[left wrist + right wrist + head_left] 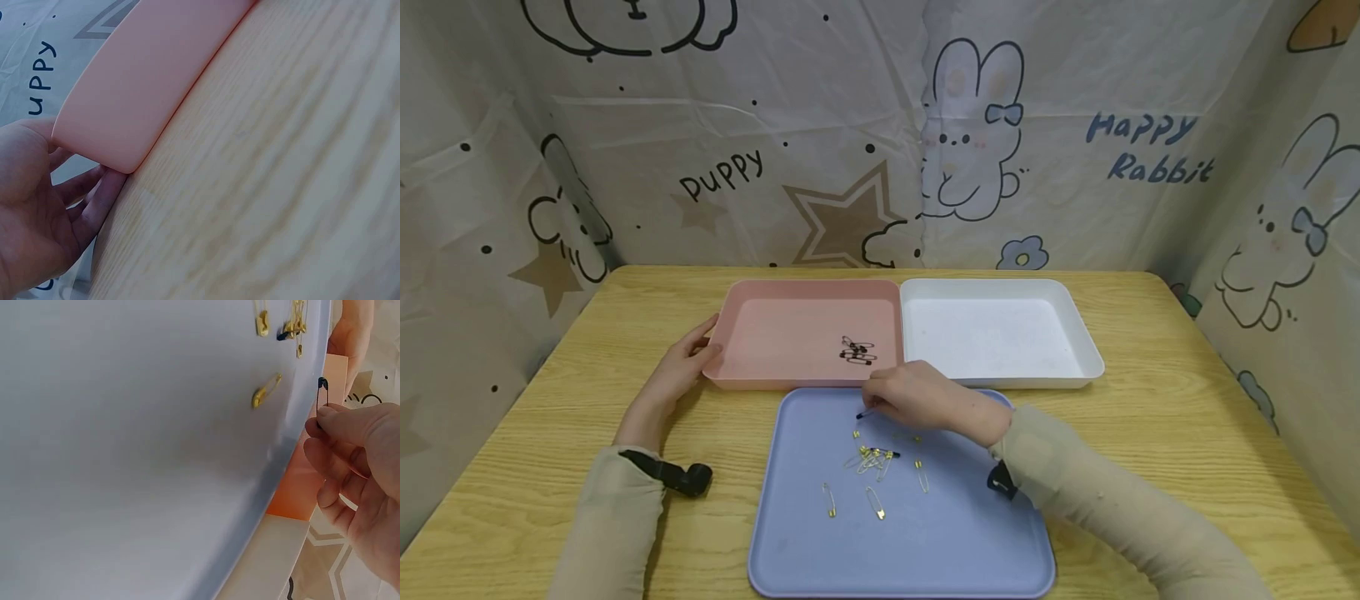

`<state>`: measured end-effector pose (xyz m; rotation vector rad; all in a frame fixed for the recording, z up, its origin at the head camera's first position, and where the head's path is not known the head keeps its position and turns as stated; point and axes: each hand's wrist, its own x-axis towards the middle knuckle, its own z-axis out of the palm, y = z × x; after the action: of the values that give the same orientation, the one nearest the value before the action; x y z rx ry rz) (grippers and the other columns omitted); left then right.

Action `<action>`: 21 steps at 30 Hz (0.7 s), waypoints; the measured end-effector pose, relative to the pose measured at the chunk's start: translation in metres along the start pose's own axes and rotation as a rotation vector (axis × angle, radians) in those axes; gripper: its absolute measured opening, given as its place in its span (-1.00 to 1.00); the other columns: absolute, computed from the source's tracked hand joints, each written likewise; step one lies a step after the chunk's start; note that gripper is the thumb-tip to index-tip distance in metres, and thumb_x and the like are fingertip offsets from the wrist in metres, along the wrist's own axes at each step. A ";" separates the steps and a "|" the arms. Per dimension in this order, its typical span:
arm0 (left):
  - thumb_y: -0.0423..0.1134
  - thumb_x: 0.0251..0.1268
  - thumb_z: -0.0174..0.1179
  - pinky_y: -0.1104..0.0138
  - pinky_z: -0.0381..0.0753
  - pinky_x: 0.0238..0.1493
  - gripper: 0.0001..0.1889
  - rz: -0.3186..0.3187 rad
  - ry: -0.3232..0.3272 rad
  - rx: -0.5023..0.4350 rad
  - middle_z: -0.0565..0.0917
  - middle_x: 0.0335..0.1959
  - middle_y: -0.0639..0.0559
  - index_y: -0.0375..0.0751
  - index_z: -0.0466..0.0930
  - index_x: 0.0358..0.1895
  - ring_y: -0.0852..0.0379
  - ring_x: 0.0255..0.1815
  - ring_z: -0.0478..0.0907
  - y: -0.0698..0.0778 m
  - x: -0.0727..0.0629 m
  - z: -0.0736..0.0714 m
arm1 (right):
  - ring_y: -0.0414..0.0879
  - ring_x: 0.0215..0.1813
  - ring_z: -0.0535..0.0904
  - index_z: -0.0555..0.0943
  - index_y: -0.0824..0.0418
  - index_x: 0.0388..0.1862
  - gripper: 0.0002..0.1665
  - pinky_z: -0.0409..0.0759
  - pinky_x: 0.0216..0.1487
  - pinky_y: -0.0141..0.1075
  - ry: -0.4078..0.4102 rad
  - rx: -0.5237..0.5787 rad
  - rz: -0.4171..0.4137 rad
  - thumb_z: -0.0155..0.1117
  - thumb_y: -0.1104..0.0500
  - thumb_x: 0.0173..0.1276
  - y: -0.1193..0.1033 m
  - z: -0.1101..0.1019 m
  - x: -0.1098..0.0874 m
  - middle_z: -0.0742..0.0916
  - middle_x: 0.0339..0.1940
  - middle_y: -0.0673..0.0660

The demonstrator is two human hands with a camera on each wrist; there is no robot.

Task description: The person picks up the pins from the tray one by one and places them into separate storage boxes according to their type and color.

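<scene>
Between thumb and forefinger, my right hand [917,396] pinches a black safety pin [322,384] over the far edge of the blue tray [827,558], close to the pink tray's front wall. Several gold safety pins [875,503] lie on the blue tray, some clustered in its middle with a black one [893,455] among them. My left hand [677,371] holds the left end of the pink tray [775,333], thumb at the rim and fingers against the outer wall. Inside the pink tray, a small pile of black safety pins [857,354] lies near the front right.
A white tray [992,333] stands against the pink tray's right side. All three trays are on a wood-grain table [1165,450]. Printed cloth [850,108] hangs behind the table and along its sides.
</scene>
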<state>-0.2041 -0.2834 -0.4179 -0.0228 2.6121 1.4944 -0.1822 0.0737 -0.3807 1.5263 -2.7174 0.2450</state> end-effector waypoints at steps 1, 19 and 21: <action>-0.04 0.40 -0.14 0.44 0.35 -0.31 -0.40 0.002 0.000 0.000 0.24 0.11 -0.27 0.07 -0.12 0.44 0.12 -0.19 0.29 0.000 0.000 0.000 | -0.29 -0.34 0.56 0.61 0.04 -0.34 -0.95 0.51 -0.30 -0.40 0.004 0.002 0.001 0.21 0.17 0.24 0.000 -0.001 0.000 0.66 -0.35 -0.11; -0.05 0.39 -0.12 0.45 0.36 -0.31 -0.39 0.011 0.000 -0.021 0.24 0.08 -0.23 0.05 -0.10 0.44 0.16 -0.21 0.29 -0.001 0.000 0.000 | -0.24 -0.30 0.59 0.61 0.05 -0.30 -0.90 0.53 -0.31 -0.34 0.076 -0.009 0.018 0.17 0.22 0.26 0.004 -0.010 0.014 0.66 -0.29 -0.08; -0.04 0.39 -0.12 0.45 0.37 -0.30 -0.39 0.015 0.000 -0.026 0.23 0.08 -0.23 0.04 -0.09 0.44 0.15 -0.20 0.29 -0.002 0.000 0.000 | -0.25 -0.32 0.58 0.61 0.04 -0.29 -0.90 0.53 -0.33 -0.35 0.081 -0.008 0.032 0.17 0.21 0.27 0.005 -0.011 0.016 0.66 -0.27 -0.07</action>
<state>-0.2043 -0.2839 -0.4195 -0.0058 2.5990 1.5327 -0.1951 0.0643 -0.3694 1.4386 -2.6788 0.2905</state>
